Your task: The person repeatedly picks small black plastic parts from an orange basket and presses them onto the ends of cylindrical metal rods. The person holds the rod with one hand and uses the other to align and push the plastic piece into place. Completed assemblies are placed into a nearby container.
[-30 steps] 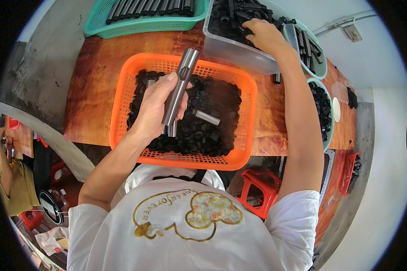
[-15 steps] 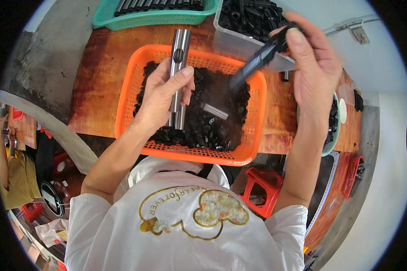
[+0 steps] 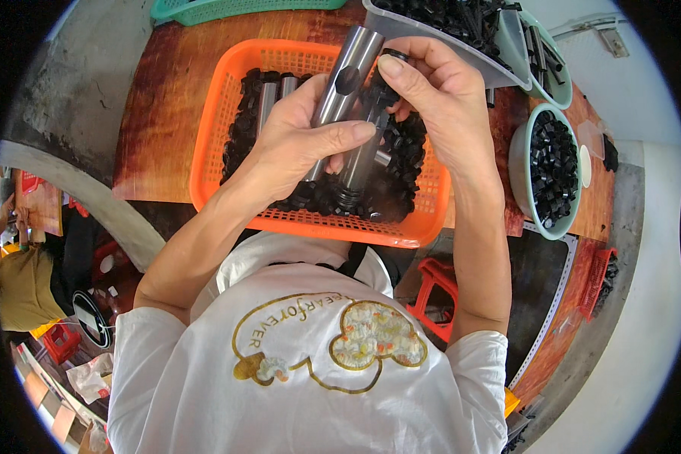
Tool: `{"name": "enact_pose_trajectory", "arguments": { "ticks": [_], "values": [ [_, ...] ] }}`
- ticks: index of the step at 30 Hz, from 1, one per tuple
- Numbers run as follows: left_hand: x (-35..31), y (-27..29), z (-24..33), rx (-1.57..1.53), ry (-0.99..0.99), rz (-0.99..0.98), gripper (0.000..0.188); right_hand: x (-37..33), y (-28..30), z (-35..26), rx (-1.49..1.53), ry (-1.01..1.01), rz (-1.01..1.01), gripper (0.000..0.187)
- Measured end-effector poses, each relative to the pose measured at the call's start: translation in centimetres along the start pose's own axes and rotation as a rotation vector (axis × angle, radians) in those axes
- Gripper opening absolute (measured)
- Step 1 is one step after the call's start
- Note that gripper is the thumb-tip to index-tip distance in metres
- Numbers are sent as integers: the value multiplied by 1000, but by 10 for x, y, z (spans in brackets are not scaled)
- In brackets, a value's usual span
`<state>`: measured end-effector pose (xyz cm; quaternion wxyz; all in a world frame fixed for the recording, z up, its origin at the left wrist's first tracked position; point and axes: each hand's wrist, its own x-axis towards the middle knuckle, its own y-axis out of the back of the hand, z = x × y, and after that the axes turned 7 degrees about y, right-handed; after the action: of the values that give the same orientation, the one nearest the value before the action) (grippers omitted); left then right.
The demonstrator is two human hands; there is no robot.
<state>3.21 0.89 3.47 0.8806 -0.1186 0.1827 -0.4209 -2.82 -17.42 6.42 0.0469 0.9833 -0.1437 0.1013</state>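
Metal tube (image 3: 333,104) is raised over the orange basket (image 3: 204,144) at the near edge of the table (image 3: 147,113), tilted, its oval opening exposed. The left hand (image 3: 295,144) is closed around the tube, thumb crossing onto a black rod (image 3: 376,98). The right hand (image 3: 454,98) pinches the rod at its upper end between thumb and fingers. As judged here, pick-up of both parts is complete; they lie side by side and appear unjoined. Two further tubes (image 3: 267,106) in the left of the basket are untouched. Around the work, from the left: a green basket (image 3: 250,10) at the table's far edge; loose black pieces (image 3: 238,155) filling the orange basket; a clear bin (image 3: 454,44) of black parts, just behind the right hand; a pale-green bowl (image 3: 517,170) of black pieces near the table's right edge. The left thumb and right fingers obscure parts of the rod; its lower end is blurred.
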Motion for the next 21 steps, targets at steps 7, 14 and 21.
{"name": "enact_pose_trajectory", "arguments": {
  "ticks": [7, 14, 21],
  "values": [
    [2, 6, -5, -186, -33, -49, 39, -21, -6, -2, 128, -9, 18, 37],
    [6, 8, -9, -290, 11, -74, 30, -44, -19, 9, -269, 111, -185, 35],
    [6, 4, -13, -241, 35, -46, 25, -51, -26, 16, -337, 34, -40, 22]
  ]
}}
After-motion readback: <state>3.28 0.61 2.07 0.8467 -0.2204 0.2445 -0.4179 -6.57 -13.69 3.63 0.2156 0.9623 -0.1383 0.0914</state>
